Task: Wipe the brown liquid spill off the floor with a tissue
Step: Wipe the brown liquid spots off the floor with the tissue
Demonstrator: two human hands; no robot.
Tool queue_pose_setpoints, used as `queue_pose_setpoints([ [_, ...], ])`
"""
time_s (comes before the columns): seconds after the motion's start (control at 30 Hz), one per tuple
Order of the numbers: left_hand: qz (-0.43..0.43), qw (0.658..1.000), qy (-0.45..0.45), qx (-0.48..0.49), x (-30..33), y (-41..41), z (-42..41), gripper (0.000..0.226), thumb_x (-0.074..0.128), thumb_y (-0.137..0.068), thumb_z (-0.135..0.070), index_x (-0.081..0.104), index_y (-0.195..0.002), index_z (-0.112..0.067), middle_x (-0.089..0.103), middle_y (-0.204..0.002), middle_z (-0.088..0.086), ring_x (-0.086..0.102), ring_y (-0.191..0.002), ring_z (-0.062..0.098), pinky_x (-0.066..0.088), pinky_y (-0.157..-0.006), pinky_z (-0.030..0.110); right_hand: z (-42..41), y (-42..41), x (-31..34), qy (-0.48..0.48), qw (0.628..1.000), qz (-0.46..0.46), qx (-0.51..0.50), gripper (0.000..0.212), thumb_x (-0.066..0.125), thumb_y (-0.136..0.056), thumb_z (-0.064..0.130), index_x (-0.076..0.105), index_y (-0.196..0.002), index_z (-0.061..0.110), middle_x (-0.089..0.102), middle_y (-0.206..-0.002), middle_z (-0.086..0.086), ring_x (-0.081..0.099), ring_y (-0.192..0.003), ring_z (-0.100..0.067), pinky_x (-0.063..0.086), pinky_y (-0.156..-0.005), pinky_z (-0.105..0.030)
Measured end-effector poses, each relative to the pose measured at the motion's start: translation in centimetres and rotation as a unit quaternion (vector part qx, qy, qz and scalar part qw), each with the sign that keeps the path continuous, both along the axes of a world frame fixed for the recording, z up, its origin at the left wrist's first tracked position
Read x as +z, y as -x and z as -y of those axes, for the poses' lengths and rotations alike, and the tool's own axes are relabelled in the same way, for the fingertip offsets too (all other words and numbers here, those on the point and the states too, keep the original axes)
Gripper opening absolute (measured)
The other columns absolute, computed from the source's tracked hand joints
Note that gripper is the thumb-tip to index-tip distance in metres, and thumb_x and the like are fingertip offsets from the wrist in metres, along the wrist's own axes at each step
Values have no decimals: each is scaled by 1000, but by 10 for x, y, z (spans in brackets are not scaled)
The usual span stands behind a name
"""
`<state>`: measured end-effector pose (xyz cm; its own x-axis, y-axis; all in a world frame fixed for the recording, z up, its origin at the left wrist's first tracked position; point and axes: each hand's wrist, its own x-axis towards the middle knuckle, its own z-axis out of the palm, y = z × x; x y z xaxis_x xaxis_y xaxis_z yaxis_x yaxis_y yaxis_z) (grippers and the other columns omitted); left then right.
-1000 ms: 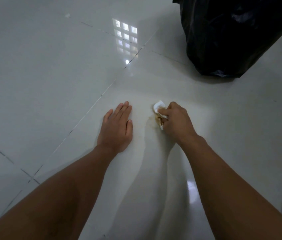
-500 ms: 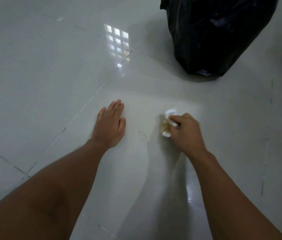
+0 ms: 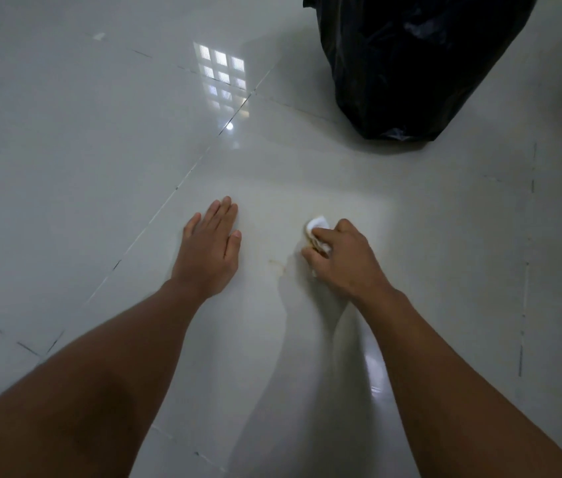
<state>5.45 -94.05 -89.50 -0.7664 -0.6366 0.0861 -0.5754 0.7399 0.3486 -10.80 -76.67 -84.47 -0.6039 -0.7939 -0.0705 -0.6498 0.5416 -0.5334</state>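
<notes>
My right hand (image 3: 345,258) is closed around a crumpled white tissue (image 3: 317,225), stained brown on its underside, and presses it onto the glossy white tile floor (image 3: 100,150). Just left of the tissue a faint thin brown streak of the spill (image 3: 278,263) shows on the tile. My left hand (image 3: 209,248) lies flat on the floor, palm down and fingers together, a short way left of the streak. It holds nothing.
A full black plastic rubbish bag (image 3: 410,60) stands on the floor at the far right, beyond my right hand. Dark grout lines cross the tiles to the left. A window's reflection (image 3: 222,75) shines on the floor ahead.
My right hand has slid the tissue to the right, away from my left hand, leaving a faint brown streak uncovered between them. My left hand has stayed flat on the floor.
</notes>
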Motion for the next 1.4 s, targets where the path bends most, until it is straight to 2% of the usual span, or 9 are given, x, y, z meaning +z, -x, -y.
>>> queue_pose_setpoints([
  [0.1, 8, 1000, -7, -6, 1, -2, 1, 64, 15, -92, -40, 29, -150, -17, 22, -160, -2, 14, -148, 10, 9, -119, 38, 13, -19, -1, 2, 1000, -12, 25, 29, 61, -88, 32, 68, -114, 23, 40, -89, 0, 53, -90, -27, 43, -77, -32],
  [0.3, 19, 1000, -14, -15, 3, -2, 1, 64, 15, -93, -39, 25, -151, -15, 19, -161, -1, 12, -148, 12, 8, -120, 39, 18, -61, -6, 13, 996, -23, 87, 26, 56, -89, 25, 67, -112, 25, 36, -82, 3, 49, -84, -24, 37, -64, -29],
  [0.63, 16, 997, -69, -18, 11, -2, 2, 61, 16, -95, -37, 21, -152, -16, 14, -161, -3, 6, -149, 10, 1, -121, 37, -5, -101, -2, 12, 983, 2, 184, 25, 56, -89, 24, 67, -108, 13, 38, -80, -1, 52, -76, -27, 33, -60, -29],
  [0.83, 31, 995, -96, -8, 17, 1, 1, 52, 26, -102, -29, 19, -153, -16, 10, -162, -3, 2, -149, 9, -1, -121, 37, -7, -134, -3, -5, 943, 9, 332, 20, 61, -83, 13, 68, -101, 9, 58, -96, -11, 61, -80, -33, 53, -66, -38],
  [0.97, 47, 993, -107, -14, 21, 1, 4, 53, 27, -102, -30, 17, -153, -17, 8, -162, -4, 1, -148, 8, 0, -121, 37, -18, -140, -3, -3, 936, -9, 352, 23, 61, -85, 15, 65, -108, 10, 56, -98, -12, 60, -81, -33, 50, -63, -36],
  [1.07, 48, 992, -112, -7, 23, 2, 4, 53, 28, -102, -30, 19, -153, -17, 9, -162, -3, 2, -148, 8, 0, -121, 37, -29, -120, -3, 10, 957, -13, 290, 17, 56, -87, 21, 64, -101, 16, 53, -93, -9, 58, -77, -31, 44, -59, -30],
  [1.17, 50, 993, -109, -1, 22, 4, 3, 53, 30, -102, -30, 20, -152, -16, 9, -162, -2, 3, -149, 10, 0, -121, 37, -47, -78, -8, -7, 992, -9, 123, 18, 49, -93, 24, 63, -103, 20, 54, -94, 2, 55, -78, -16, 48, -68, -26],
  [1.23, 50, 993, -106, 0, 22, 5, 2, 54, 30, -101, -30, 20, -152, -15, 10, -162, -1, 4, -149, 11, 1, -121, 38, -65, -45, -11, 0, 999, -32, -9, 16, 52, -93, 30, 65, -96, 21, 48, -79, 9, 49, -65, -1, 39, -59, -14],
  [1.4, 43, 995, -95, 8, 22, 7, 0, 54, 31, -101, -31, 21, -152, -14, 11, -162, 0, 4, -149, 13, 1, -120, 39, -120, -11, -8, -8, 956, -64, -285, 20, 55, -93, 23, 70, -106, 23, 47, -83, -2, 49, -69, -20, 42, -64, -30],
])
